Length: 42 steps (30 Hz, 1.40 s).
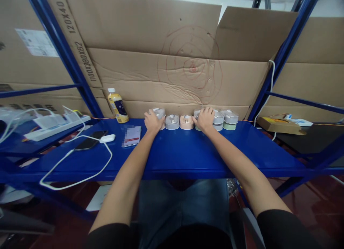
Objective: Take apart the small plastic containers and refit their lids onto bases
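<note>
A row of small rounded containers stands along the back of the blue shelf. My left hand is closed around the leftmost container, which has a see-through top and appears stacked on another. My right hand grips a container right of the middle, mostly hidden by the fingers. Between my hands sit a grey-lilac container and a peach one, each a single layer. To the right of my right hand are two stacks, a grey stack and one with a green base.
On the left stand a yellow drink bottle, a phone with a lit screen, a dark phone and a white cable. Cardboard backs the blue shelf. A blue post rises at right, near a small box.
</note>
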Tool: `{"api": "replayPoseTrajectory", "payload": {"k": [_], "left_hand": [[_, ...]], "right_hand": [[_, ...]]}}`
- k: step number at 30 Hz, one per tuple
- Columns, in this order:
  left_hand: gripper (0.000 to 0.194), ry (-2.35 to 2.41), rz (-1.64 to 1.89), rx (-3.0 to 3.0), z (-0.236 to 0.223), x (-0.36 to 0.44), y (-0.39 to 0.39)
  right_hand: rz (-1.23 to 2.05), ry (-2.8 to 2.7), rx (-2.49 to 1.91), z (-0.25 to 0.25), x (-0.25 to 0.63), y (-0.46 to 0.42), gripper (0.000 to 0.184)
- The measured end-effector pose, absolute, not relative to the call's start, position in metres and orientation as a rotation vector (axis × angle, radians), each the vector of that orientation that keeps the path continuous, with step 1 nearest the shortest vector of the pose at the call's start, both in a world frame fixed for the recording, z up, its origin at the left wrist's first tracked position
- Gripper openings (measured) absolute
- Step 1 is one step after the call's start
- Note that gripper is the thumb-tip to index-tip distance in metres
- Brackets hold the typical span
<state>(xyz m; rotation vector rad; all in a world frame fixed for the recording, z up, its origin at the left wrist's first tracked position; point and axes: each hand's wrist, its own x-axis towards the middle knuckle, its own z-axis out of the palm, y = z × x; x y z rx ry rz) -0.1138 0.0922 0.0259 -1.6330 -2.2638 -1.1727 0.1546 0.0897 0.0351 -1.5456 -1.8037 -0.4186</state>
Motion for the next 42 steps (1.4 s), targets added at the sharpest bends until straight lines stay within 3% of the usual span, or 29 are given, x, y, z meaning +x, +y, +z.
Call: {"api": "replayPoseTrajectory", "payload": {"k": [6,8,12,14,18,24,27,30,34,38,42], "left_hand": [[0.075,-1.904,-1.470,-1.807,0.035,-0.114,0.062],[0.072,-1.650,-1.536,-2.041,0.034,-0.108,0.046],[0.073,-1.252,-1.498,-2.657,0.021,-0.091,0.014],[0.073,-1.170,-1.480,-2.880,0.012,-0.085,0.005],[0.078,-1.091,-1.428,-3.134,-0.002,-0.079,0.000],[0.102,-1.213,-1.298,-3.176,-0.015,-0.080,0.007],[0.110,-1.259,-1.312,-3.125,-0.016,-0.082,0.008],[0.096,-1.222,-1.194,-3.036,-0.013,-0.085,0.005],[0.047,-1.177,-0.976,-3.018,-0.009,-0.085,-0.001],[0.045,-1.190,-0.998,-2.980,-0.011,-0.083,0.001],[0.048,-1.329,-1.317,-2.762,-0.010,-0.089,0.013]], "right_hand": [[-0.339,-1.933,-1.192,0.041,0.165,0.051,0.052],[-0.220,-1.992,-1.014,0.043,0.171,0.040,0.059],[0.045,-2.211,-0.800,0.045,0.179,0.023,0.099],[0.162,-2.331,-0.779,0.042,0.180,0.019,0.107],[0.292,-2.465,-0.814,0.029,0.175,0.017,0.101],[0.313,-2.499,-0.874,0.015,0.164,0.018,0.102],[0.375,-2.422,-0.874,0.019,0.168,0.021,0.091],[0.426,-2.255,-0.917,0.027,0.183,0.028,0.077],[0.396,-2.052,-1.086,0.032,0.203,0.039,0.069],[0.396,-1.992,-1.125,0.028,0.209,0.047,0.066],[0.363,-1.955,-1.097,0.027,0.208,0.048,0.062]]}}
